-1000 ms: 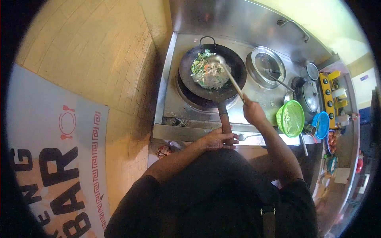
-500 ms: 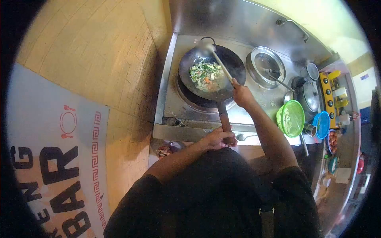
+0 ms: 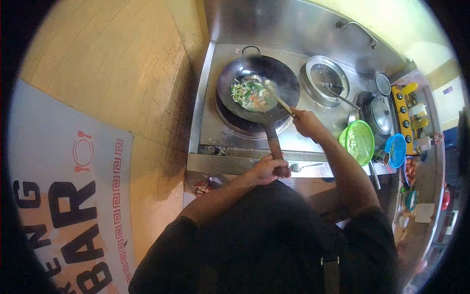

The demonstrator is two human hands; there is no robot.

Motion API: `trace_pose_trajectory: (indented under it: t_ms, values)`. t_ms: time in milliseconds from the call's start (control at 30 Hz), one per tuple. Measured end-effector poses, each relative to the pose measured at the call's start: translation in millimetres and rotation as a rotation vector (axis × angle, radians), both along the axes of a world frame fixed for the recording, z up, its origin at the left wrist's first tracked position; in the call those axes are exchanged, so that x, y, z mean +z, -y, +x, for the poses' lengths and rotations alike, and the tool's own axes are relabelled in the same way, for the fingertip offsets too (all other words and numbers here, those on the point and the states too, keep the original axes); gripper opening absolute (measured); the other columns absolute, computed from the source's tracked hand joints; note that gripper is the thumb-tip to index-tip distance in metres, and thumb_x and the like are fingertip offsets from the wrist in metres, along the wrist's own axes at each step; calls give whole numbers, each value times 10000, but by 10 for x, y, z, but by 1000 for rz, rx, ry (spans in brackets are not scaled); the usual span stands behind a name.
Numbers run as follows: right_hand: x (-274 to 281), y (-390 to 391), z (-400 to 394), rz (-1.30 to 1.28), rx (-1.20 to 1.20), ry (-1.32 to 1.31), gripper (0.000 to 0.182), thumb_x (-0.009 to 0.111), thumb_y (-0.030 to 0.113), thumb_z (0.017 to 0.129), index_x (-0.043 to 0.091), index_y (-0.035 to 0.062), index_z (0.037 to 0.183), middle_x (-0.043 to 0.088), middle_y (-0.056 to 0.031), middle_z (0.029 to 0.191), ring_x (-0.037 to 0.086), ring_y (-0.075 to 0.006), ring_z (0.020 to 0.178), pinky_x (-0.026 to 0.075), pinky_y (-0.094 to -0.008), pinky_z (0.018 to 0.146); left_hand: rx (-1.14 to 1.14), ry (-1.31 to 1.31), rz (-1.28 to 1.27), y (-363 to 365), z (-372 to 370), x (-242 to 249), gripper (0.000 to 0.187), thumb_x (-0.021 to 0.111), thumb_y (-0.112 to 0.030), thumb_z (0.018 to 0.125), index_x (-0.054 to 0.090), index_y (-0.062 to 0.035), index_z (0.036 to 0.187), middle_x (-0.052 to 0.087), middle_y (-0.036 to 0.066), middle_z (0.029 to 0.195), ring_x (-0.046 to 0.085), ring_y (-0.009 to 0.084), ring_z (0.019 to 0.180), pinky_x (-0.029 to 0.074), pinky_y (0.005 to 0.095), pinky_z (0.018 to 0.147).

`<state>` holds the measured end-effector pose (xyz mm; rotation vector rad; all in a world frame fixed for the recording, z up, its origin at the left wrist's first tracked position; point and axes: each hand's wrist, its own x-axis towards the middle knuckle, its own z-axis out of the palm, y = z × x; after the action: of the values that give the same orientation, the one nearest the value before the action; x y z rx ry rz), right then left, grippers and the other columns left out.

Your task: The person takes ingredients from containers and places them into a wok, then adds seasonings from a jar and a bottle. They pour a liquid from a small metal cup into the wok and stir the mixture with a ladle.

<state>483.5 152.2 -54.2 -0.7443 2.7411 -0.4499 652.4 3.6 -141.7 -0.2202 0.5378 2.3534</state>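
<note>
My left hand [image 3: 269,169] is wrapped round the wooden handle [image 3: 273,142] of a dark wok [image 3: 286,81] on the burner. Chopped green and pale vegetables with orange bits [image 3: 252,95] lie in the wok's middle, in some liquid. In my right hand [image 3: 306,122] is the handle end of a long ladle [image 3: 280,101]. The ladle's head reaches down to the upper edge of the vegetables, partly blurred.
Right of the wok stands a round metal basin [image 3: 313,63] with a ladle in it. Further right are a green basket [image 3: 360,142], a lidded pot [image 3: 380,117], a blue basket [image 3: 396,149] and a yellow rack [image 3: 403,110] with bottles. A tap [image 3: 360,25] juts from the back wall.
The ladle head has come down from the wok's far rim to the vegetables, and my right hand has shifted slightly down and right. My left hand keeps its hold on the wok handle.
</note>
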Motion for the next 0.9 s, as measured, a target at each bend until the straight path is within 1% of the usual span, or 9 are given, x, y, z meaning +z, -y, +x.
trace_pose_trajectory:
  t_ms: [100, 200, 300, 333, 433, 533, 633, 667, 900]
  values:
    - [133, -254, 140, -87, -23, -4, 496, 489, 89, 849, 435, 31, 1339, 607, -330, 897, 608, -468, 848, 482, -515, 779, 38, 60, -46, -9, 22, 116, 178, 580, -73, 873, 471, -73, 1014, 610, 128, 800, 646, 285, 737, 519, 448, 653]
    - [-121, -276, 161, -55, -161, -139, 439, 503, 105, 873, 476, 24, 1304, 639, -252, 763, 637, -397, 668, 514, -469, 615, 93, 87, -59, -103, 12, -10, 180, 591, -71, 871, 466, -77, 1000, 588, 106, 766, 633, 264, 692, 520, 445, 602]
    - [177, -44, 367, -423, -513, 588, 372, 505, 126, 900, 509, 18, 1257, 565, -80, 625, 546, -215, 481, 460, -348, 434, 137, 107, -98, -96, 18, 133, 180, 605, -76, 870, 462, -75, 979, 581, 98, 756, 620, 250, 667, 522, 440, 592]
    - [201, -56, 436, -624, -503, 730, 312, 504, 149, 920, 537, 35, 1208, 447, 30, 604, 417, -90, 445, 368, -246, 371, 141, 106, -107, -99, 22, 123, 181, 607, -77, 870, 461, -75, 977, 581, 98, 757, 621, 250, 667, 522, 439, 593]
    - [451, -44, 559, -510, -383, 711, 473, 499, 158, 915, 438, 48, 1371, 501, 4, 642, 470, -95, 497, 381, -242, 407, 129, 98, -115, -95, 19, 90, 182, 611, -81, 873, 460, -74, 974, 582, 98, 756, 622, 249, 669, 525, 438, 599]
    - [690, -56, 726, -345, -247, 534, 472, 501, 149, 904, 446, 35, 1358, 535, -53, 636, 504, -130, 512, 423, -285, 448, 89, 104, -111, -57, 3, 135, 180, 609, -82, 877, 462, -74, 980, 582, 98, 756, 625, 251, 680, 531, 443, 615]
    - [662, -122, 839, -151, -11, 283, 463, 501, 137, 889, 464, 22, 1335, 601, -174, 677, 602, -255, 583, 475, -377, 547, 65, 127, -140, -33, 7, 184, 177, 608, -81, 878, 469, -75, 989, 585, 95, 778, 631, 256, 707, 536, 446, 636]
    - [431, -174, 857, -89, 77, 139, 484, 495, 119, 876, 437, 35, 1350, 617, -278, 769, 640, -388, 726, 489, -460, 675, 50, 118, -141, -21, -4, 177, 175, 607, -83, 880, 473, -76, 991, 585, 95, 793, 633, 258, 720, 538, 448, 646]
    - [265, 226, 715, 219, -40, -26, 582, 473, 65, 839, 331, 48, 1403, 616, -253, 933, 641, -396, 823, 518, -477, 716, 28, 137, -105, 61, 15, 231, 166, 616, -138, 898, 513, -73, 1011, 576, 89, 872, 643, 283, 805, 547, 477, 723]
